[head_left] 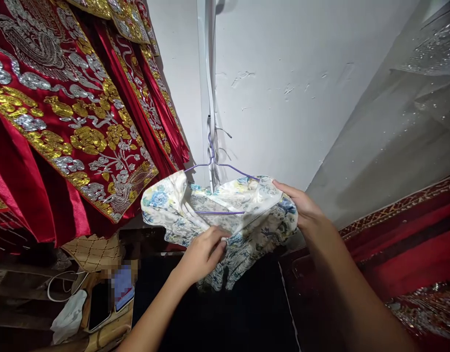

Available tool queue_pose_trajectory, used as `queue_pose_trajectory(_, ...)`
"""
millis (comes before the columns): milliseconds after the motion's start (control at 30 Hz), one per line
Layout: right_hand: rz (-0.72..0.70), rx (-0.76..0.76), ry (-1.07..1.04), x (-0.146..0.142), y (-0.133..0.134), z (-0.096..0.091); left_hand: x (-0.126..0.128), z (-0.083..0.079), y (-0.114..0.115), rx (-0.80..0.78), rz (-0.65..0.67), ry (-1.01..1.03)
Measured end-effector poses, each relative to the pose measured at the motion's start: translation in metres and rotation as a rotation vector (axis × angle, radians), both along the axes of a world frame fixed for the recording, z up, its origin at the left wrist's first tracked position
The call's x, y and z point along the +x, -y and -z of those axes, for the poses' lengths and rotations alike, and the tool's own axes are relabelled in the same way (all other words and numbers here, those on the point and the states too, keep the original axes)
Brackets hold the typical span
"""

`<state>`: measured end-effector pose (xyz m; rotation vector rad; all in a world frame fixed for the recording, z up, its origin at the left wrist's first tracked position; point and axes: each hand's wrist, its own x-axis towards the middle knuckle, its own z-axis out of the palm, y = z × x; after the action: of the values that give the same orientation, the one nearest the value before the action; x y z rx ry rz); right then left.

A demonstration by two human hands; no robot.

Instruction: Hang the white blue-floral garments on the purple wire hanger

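Observation:
A white garment with a blue and yellow floral print (161, 199) hangs on a thin purple hanger (234, 168) in front of the wall, its V-shaped neckline towards me. The hanger's lower bar shows inside the neck opening. My left hand (206, 252) pinches the fabric at the bottom of the neckline, fingers closed on it. Over at the right shoulder, my right hand (303, 205) grips the sleeve edge, its thumb on top and its other fingers mostly hidden behind the cloth. The garment's lower part drops into shadow below my hands.
Red costumes with gold and silver embroidery (89, 139) hang at the left. Below them, a phone (100, 303) and another lit phone (123, 288) lie near crumpled white plastic (69, 315). A sheer sparkly fabric (397, 132) and red cloth (412, 259) are on the right.

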<state>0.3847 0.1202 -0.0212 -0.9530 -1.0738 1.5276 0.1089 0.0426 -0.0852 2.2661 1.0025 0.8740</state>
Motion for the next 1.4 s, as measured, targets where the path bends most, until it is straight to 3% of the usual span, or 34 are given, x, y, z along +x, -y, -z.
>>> queue_pose_trajectory(67,0.094,0.059,0.051,0.0,-0.003,0.007,0.005,0.008,0.003,-0.021,-0.004,-0.022)
queue_pose_trajectory(133,0.314,0.187,0.102,-0.001,-0.007,0.017,0.009,0.019,0.006,-0.049,-0.037,-0.022)
queue_pose_trajectory(267,1.086,0.478,0.229,-0.015,0.001,0.062,0.015,0.041,0.01,-0.074,-0.129,0.108)
queue_pose_trajectory(333,1.309,0.471,0.251,-0.032,0.021,0.096,0.02,0.051,0.011,-0.082,-0.149,0.195)
queue_pose_trajectory(400,1.222,0.36,0.224,-0.055,0.045,0.13,0.024,0.058,0.011,-0.099,-0.172,0.277)
queue_pose_trajectory(467,0.807,0.219,0.23,-0.078,0.065,0.156,0.028,0.061,0.013,-0.116,-0.201,0.346)
queue_pose_trajectory(533,0.376,0.221,0.282,-0.095,0.073,0.168,0.031,0.062,0.015,-0.131,-0.225,0.406)
queue_pose_trajectory(600,0.157,0.276,0.307,-0.102,0.072,0.169,0.031,0.059,0.019,-0.158,-0.24,0.457)
queue_pose_trajectory(800,-0.006,0.328,0.33,-0.103,0.066,0.163,0.03,0.049,0.026,-0.21,-0.317,0.507)
queue_pose_trajectory(933,0.043,0.297,0.303,-0.115,0.076,0.172,0.036,0.048,0.029,-0.219,-0.341,0.476)
queue_pose_trajectory(1067,0.054,0.327,0.338,-0.118,0.079,0.169,0.042,0.056,0.029,-0.178,-0.376,0.515)
queue_pose_trajectory(1233,0.043,0.345,0.385,-0.116,0.08,0.158,0.041,0.075,0.025,-0.077,-0.616,0.599)
queue_pose_trajectory(1400,0.002,0.315,0.378,-0.117,0.082,0.156,0.036,0.074,0.025,-0.241,-0.49,0.544)
